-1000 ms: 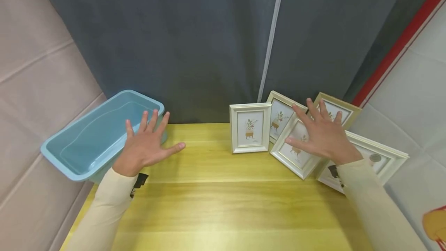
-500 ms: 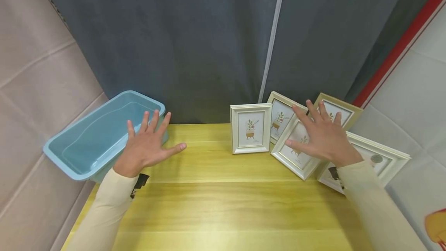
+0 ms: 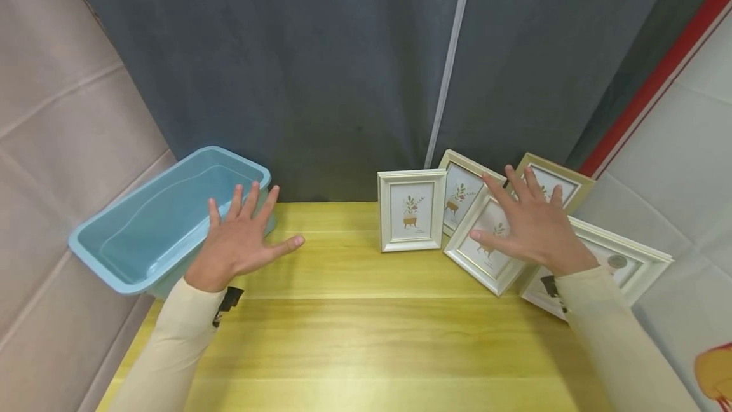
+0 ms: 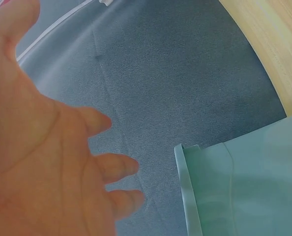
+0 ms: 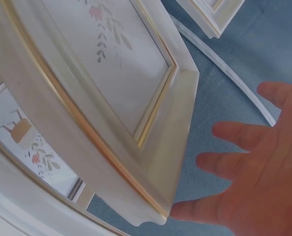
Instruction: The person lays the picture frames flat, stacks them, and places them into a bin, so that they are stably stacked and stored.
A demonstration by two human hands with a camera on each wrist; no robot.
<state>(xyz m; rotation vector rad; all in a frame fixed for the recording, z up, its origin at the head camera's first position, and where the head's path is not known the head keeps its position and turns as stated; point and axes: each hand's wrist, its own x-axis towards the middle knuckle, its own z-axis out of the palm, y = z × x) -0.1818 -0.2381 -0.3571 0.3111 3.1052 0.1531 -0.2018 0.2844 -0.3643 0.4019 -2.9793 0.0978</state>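
My left hand (image 3: 237,243) is held with fingers spread and straight, overlapping the near right rim of a light blue plastic basin (image 3: 143,221) in the head view. My right hand (image 3: 532,227), also spread, overlaps a group of picture frames. Among them are an upright white picture frame (image 3: 412,245), a cream one (image 3: 464,161) behind, a tilted white one (image 3: 466,264), a gold one (image 3: 580,186) and a larger white one (image 3: 646,253) leaning at far right. Neither palm holds anything. In the right wrist view a fingertip appears right at a frame's corner (image 5: 160,211).
A yellow wood-grain table (image 3: 354,336) lies under everything. Behind it hangs a dark grey curtain (image 3: 286,68) with a pale vertical strip (image 3: 448,68). A pinkish padded wall (image 3: 74,132) closes the left side. White panelling (image 3: 680,164) with a red band (image 3: 657,81) borders the right.
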